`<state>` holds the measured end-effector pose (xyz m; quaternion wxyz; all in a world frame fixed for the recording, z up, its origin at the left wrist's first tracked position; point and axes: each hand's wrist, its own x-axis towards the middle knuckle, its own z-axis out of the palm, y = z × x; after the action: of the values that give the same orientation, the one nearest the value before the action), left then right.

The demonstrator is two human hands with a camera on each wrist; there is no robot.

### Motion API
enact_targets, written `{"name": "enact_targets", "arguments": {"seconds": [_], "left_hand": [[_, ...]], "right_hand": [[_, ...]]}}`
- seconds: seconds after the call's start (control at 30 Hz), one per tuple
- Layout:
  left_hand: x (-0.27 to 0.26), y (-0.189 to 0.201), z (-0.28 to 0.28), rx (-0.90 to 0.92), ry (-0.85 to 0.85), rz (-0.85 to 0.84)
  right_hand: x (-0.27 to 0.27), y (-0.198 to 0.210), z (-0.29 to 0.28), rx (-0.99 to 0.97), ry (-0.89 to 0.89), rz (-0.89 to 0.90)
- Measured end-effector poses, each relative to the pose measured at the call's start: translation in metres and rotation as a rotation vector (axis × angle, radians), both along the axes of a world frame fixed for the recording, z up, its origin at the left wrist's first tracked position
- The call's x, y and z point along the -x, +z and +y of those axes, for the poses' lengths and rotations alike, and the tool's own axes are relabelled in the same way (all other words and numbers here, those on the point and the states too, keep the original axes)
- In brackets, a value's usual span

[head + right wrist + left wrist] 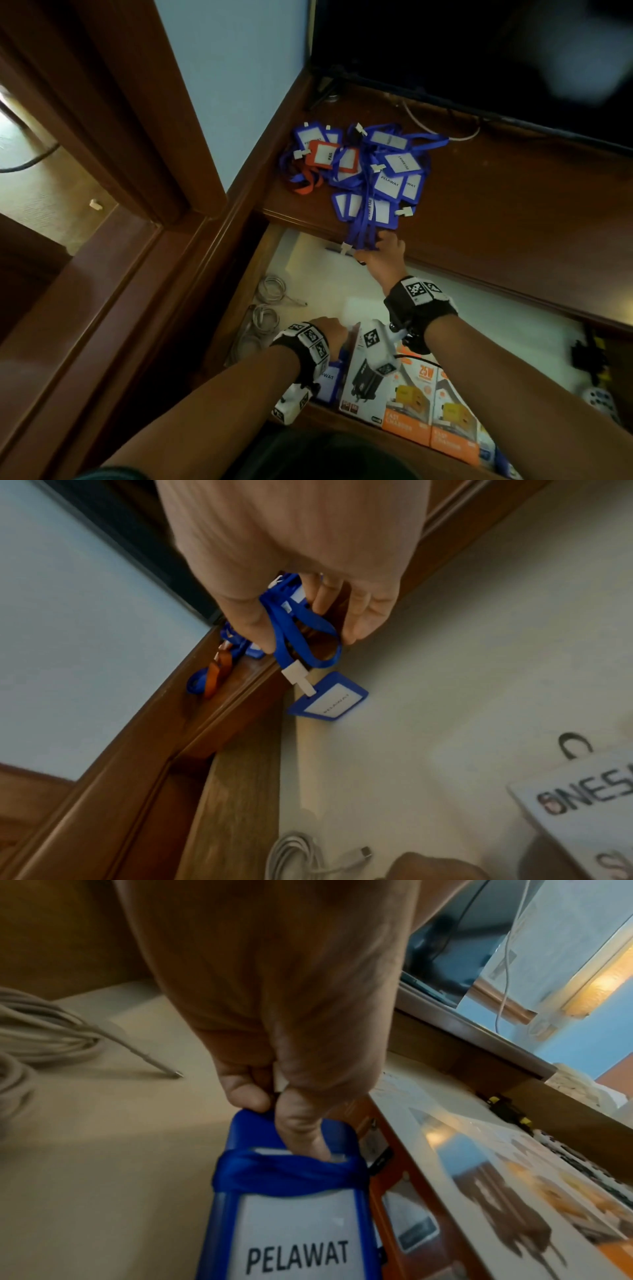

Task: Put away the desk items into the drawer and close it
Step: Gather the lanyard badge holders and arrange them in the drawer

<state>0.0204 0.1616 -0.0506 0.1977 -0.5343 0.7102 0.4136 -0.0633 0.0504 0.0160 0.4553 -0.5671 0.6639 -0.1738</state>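
A heap of blue and orange badge holders with lanyards [366,164] lies on the wooden desk top [496,192] above the open drawer [325,267]. My right hand [378,255] [308,620] grips several blue lanyard straps [301,634] at the desk's front edge; one blue badge [329,696] dangles from them over the drawer. My left hand [329,330] [277,1096] is low in the drawer and pinches the top of a blue badge holder marked PELAWAT [291,1218] [327,377], wrapped with its strap, standing next to the charger boxes.
In the drawer lie coiled white cables [270,291] at the left, charger boxes [411,394] along the front, and black items [589,356] at the right. A dark monitor [479,51] stands at the back of the desk. A wooden door frame [113,137] rises at the left.
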Motion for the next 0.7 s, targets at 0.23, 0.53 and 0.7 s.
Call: {"name": "enact_targets", "arguments": {"seconds": [0.23,0.53,0.7], "left_hand": [[-0.008,-0.012,-0.003,-0.046,0.15,0.085],[-0.037,-0.013,-0.01,0.031,0.347,0.115],[-0.06,-0.006,-0.011,0.162,0.558,0.196]], "right_hand": [[0.004,0.011,-0.013,-0.106,-0.036,-0.129],[0.0,0.003,-0.019,-0.119,-0.108,-0.199],[-0.004,-0.005,-0.024,-0.099,-0.11,-0.164]]}}
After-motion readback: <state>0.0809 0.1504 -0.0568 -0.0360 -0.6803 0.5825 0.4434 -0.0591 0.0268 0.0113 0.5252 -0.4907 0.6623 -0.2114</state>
